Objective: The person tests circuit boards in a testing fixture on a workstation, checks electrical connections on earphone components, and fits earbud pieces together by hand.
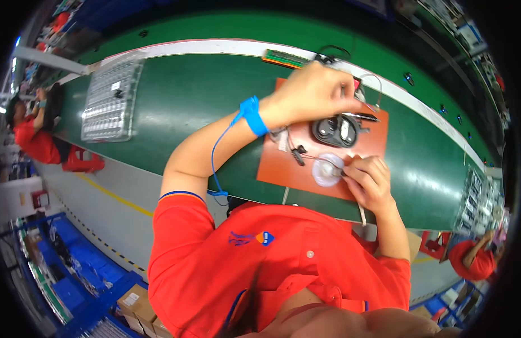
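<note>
My left hand, its wrist in a blue strap, reaches over the far part of an orange mat. Its thumb and fingers are pinched together; what they hold, if anything, cannot be made out. Just below those fingers sits a black oval case with shiny parts inside, beside a slim dark tool. My right hand pinches a small dark piece at the edge of a clear round dish. A thin dark cable runs from near that piece toward small black parts on the mat.
A clear compartment tray lies on the green table at left; more clear trays lie at far right. Beyond the table, a green conveyor carries small dark items. Two people in red sit along the line.
</note>
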### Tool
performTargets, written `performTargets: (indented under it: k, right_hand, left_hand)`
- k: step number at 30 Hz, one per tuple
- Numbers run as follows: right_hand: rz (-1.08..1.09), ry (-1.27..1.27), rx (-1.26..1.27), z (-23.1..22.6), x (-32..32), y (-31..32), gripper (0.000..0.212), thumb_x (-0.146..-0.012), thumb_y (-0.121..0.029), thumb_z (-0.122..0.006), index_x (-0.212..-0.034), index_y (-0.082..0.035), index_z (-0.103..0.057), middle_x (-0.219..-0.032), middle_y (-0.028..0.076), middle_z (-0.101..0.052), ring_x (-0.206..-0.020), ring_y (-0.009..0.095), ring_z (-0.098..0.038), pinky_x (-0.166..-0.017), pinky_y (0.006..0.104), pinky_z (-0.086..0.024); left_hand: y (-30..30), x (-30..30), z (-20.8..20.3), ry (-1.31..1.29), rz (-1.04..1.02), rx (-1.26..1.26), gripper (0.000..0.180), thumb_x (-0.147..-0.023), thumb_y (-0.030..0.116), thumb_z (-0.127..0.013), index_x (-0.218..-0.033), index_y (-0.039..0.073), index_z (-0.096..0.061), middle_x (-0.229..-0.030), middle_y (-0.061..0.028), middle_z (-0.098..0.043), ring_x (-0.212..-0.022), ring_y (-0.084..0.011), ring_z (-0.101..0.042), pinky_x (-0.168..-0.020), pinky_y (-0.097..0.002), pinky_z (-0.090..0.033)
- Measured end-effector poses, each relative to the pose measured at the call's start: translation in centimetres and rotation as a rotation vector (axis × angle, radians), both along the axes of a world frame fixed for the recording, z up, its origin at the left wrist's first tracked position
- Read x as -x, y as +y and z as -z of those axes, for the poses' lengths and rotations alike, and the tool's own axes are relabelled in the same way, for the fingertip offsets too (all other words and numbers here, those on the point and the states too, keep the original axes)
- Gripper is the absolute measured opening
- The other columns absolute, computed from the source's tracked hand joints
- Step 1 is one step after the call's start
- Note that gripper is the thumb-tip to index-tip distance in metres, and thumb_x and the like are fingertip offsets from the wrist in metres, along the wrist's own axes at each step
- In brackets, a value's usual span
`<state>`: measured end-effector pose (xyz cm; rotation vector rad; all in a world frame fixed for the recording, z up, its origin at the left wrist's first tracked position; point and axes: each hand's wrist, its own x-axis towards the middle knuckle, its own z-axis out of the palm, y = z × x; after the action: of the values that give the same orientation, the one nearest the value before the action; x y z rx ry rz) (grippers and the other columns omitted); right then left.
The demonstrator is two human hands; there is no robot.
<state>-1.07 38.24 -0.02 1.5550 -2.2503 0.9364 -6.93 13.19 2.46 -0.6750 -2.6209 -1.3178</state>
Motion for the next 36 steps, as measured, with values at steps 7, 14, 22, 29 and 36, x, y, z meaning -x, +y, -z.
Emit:
performTargets:
  k: [7, 14, 22, 29, 36]
  right_hand:
    - [-0.055, -0.018, 0.022, 0.1, 0.7, -0.7, 0.03, -0.065, 0.002, -0.073, -0.092, -0.003, -0.062, -0.085, 0.011, -0.062, -0.067, 0.028, -0.059, -0.061, 0.0362, -0.046]
    - [0.334, -0.342, 0.345, 3.0, 2.8, 3.0, 0.016, -0.084, 0.004, -0.059, -0.099, -0.002, -0.058, -0.091, 0.009, -0.061, -0.086, 0.018, -0.057, -0.069, 0.0293, -0.047]
    - [0.811, -0.196, 0.324, 4.0, 17.8, 3.4, 0.019, -0.092, -0.009, -0.061, -0.109, -0.001, -0.058, -0.087, 0.003, -0.059, -0.074, 0.008, -0.052, -0.066, 0.0226, -0.044]
    - [0.821, -0.132, 0.118, 5.2, 21.6, 4.0, 0.021, -0.091, -0.008, -0.062, -0.11, -0.001, -0.059, -0.091, 0.006, -0.059, -0.072, 0.012, -0.051, -0.066, 0.0275, -0.045]
    - [0.742, -0.024, 0.232, 4.2, 18.1, 4.4, 0.023, -0.091, -0.008, -0.061, -0.112, 0.0, -0.06, -0.107, 0.011, -0.063, -0.092, 0.018, -0.06, -0.082, 0.0281, -0.048]
  left_hand:
    - [-22.5, 9.4, 5.0, 0.68, -0.86, 0.358, 0.019, -0.076, 0.013, -0.068, -0.096, 0.01, -0.069, -0.091, -0.0116, -0.068, -0.087, -0.0314, -0.064, -0.072, -0.0411, -0.053]
    - [-36.7, 7.6, 9.3, 0.404, -1.34, 1.039, 0.016, -0.082, 0.009, -0.059, -0.096, 0.013, -0.065, -0.108, -0.0073, -0.062, -0.101, -0.0317, -0.06, -0.077, -0.0413, -0.055]
    - [-38.0, 7.3, 9.3, 0.142, -1.45, 0.89, 0.008, -0.082, 0.007, -0.056, -0.087, 0.006, -0.063, -0.091, -0.0115, -0.063, -0.099, -0.0278, -0.061, -0.074, -0.0392, -0.056]
    - [-31.1, 5.2, 8.0, 0.691, -1.04, 0.401, 0.022, -0.074, -0.005, -0.057, -0.093, 0.004, -0.065, -0.096, -0.0143, -0.063, -0.097, -0.0335, -0.059, -0.084, -0.0407, -0.051]
    - [-12.2, 4.0, 4.6, 0.286, -0.46, -0.244, 0.024, -0.081, -0.001, -0.059, -0.103, 0.003, -0.066, -0.099, -0.0131, -0.067, -0.092, -0.0246, -0.066, -0.082, -0.0335, -0.053]
